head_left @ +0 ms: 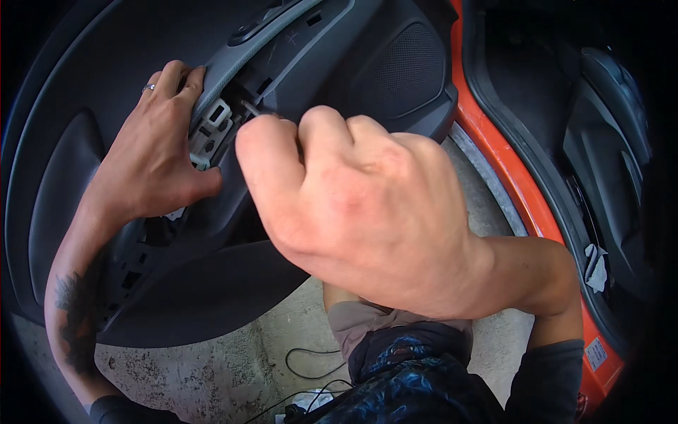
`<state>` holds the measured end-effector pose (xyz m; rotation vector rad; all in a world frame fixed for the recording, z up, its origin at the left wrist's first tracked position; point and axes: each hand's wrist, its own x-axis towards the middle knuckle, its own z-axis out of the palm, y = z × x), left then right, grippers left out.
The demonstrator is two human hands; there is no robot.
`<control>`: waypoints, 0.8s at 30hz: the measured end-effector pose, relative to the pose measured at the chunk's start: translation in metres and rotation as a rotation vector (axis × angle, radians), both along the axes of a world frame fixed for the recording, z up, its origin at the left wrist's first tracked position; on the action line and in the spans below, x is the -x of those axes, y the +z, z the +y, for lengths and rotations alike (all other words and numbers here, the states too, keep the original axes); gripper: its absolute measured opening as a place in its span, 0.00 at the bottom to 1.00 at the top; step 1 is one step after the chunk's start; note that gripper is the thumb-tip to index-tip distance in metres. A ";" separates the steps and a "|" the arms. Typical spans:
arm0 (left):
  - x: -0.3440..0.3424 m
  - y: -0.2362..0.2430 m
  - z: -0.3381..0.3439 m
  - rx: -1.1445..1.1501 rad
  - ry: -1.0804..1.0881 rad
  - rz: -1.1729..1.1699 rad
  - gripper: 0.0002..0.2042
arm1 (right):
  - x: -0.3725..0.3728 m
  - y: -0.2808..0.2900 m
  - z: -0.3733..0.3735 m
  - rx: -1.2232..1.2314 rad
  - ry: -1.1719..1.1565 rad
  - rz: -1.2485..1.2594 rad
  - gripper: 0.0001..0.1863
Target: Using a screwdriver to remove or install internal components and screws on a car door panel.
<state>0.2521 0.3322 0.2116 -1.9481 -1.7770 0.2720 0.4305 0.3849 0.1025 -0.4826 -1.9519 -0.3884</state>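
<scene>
A dark car door panel (282, 275) stands in front of me, with a long grey trim strip (244, 60) running along its armrest. My left hand (152, 152) grips this strip, fingers bent over its far edge and thumb on the near side. Beside the fingers, a pale plastic bracket (210, 127) shows in an opened recess of the panel. My right hand (360, 205) is closed in a fist close to the camera, right of the bracket. A thin metal shaft (249, 107) runs from behind the fist into the recess. The fist hides the tool's handle.
A round-cornered speaker grille (409, 67) sits at the panel's far right. The orange door sill (505, 152) and the car's dark interior (607, 134) lie to my right. Below, a black cable (293, 353) trails over the concrete floor (191, 374). White crumpled paper (595, 268) rests inside the car.
</scene>
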 end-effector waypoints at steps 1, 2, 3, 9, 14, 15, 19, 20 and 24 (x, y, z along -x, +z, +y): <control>-0.001 -0.001 0.001 -0.020 0.015 0.052 0.42 | -0.001 -0.001 0.000 0.025 -0.016 -0.024 0.04; -0.002 -0.001 0.001 -0.032 -0.019 0.032 0.42 | -0.003 -0.002 0.000 0.050 -0.033 -0.048 0.05; -0.003 -0.001 0.001 -0.029 -0.002 0.012 0.42 | -0.003 -0.003 0.001 0.065 -0.022 -0.023 0.06; -0.003 -0.001 -0.001 -0.022 0.022 0.008 0.41 | -0.002 -0.001 0.014 0.195 0.242 0.125 0.11; 0.002 -0.004 0.001 -0.039 -0.016 0.012 0.41 | -0.012 0.008 0.013 0.304 0.292 0.031 0.10; 0.002 -0.004 0.001 -0.038 -0.013 0.009 0.41 | -0.014 0.010 0.013 0.334 0.307 0.017 0.09; 0.005 -0.004 0.002 -0.065 -0.037 0.024 0.39 | -0.010 0.014 0.016 0.377 0.354 0.031 0.08; 0.006 -0.004 0.003 -0.068 -0.043 0.039 0.39 | -0.009 0.014 0.017 0.387 0.360 0.039 0.08; 0.012 -0.004 0.004 -0.060 -0.114 0.074 0.38 | -0.002 0.014 0.018 0.427 0.377 0.055 0.08</control>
